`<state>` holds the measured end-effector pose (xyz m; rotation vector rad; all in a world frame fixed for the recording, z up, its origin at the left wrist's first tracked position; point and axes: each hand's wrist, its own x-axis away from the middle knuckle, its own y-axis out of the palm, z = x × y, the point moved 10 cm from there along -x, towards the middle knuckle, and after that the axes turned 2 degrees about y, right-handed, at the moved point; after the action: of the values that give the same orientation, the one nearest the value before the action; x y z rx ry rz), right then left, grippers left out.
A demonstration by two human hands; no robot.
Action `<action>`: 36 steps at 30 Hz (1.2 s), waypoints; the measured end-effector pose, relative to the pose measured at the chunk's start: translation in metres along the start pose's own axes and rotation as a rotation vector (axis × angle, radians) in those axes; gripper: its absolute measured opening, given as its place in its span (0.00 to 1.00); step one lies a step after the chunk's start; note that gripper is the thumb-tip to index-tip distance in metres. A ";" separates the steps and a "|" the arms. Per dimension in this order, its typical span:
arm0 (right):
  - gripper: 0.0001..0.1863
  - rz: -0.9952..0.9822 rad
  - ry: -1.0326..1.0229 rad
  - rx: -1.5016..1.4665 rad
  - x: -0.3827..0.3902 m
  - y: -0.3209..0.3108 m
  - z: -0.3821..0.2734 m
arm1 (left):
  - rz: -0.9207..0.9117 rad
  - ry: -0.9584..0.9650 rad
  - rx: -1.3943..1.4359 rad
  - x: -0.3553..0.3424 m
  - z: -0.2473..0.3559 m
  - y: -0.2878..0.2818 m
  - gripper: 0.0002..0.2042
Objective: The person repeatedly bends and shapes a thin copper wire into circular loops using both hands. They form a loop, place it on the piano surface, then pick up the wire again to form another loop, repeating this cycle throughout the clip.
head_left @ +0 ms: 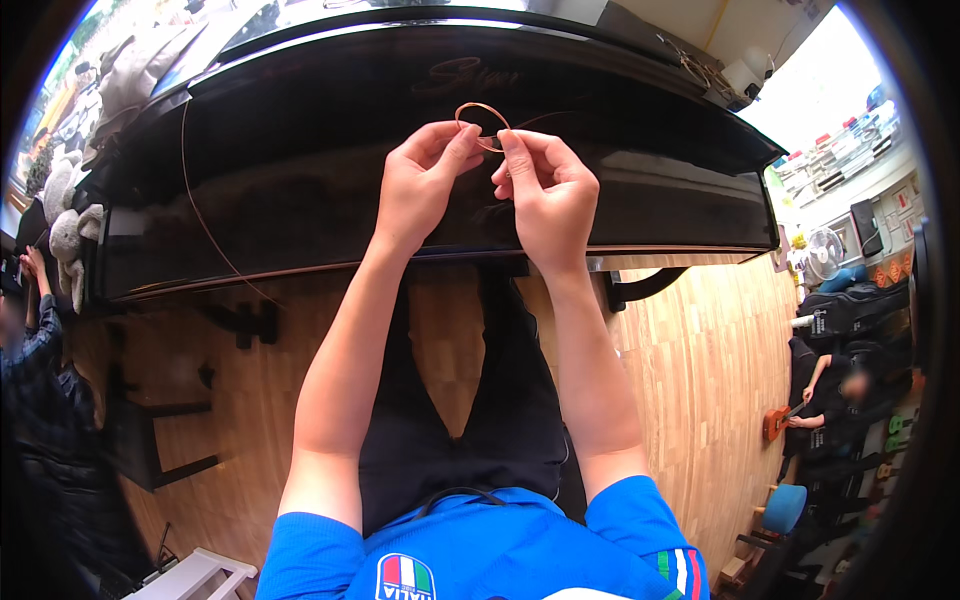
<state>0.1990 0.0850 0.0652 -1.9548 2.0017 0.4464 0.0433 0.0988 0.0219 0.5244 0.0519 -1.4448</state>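
Note:
A thin copper-coloured wire coil, wound into a small ring, is held up over the glossy black piano. My left hand pinches the ring's left side between thumb and fingertips. On its right side, my right hand is closed with the thumb pressed against the fingers. The fingertips partly hide the ring's lower part. A long thin copper-coloured wire hangs down the piano's left part; whether it joins the ring I cannot tell.
Grey plush toys lie beside the piano's left end. A dark bench stands at the lower left, near a person in dark clothes. At the right, another person holds a small brown guitar-like instrument, near a blue round stool and a fan.

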 end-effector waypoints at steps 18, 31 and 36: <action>0.10 -0.079 0.082 -0.183 -0.018 0.009 0.041 | -0.079 -0.078 0.157 -0.003 -0.006 0.003 0.16; 0.09 -0.028 0.069 -0.279 -0.013 -0.001 0.049 | -0.143 -0.069 -0.079 0.004 0.003 0.018 0.25; 0.10 -0.040 0.100 -0.340 -0.016 -0.003 0.051 | -0.211 -0.078 -0.052 0.006 0.003 0.023 0.14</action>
<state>0.2023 0.1208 0.0261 -2.2511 2.0516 0.7350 0.0656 0.0925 0.0296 0.4294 0.0846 -1.6639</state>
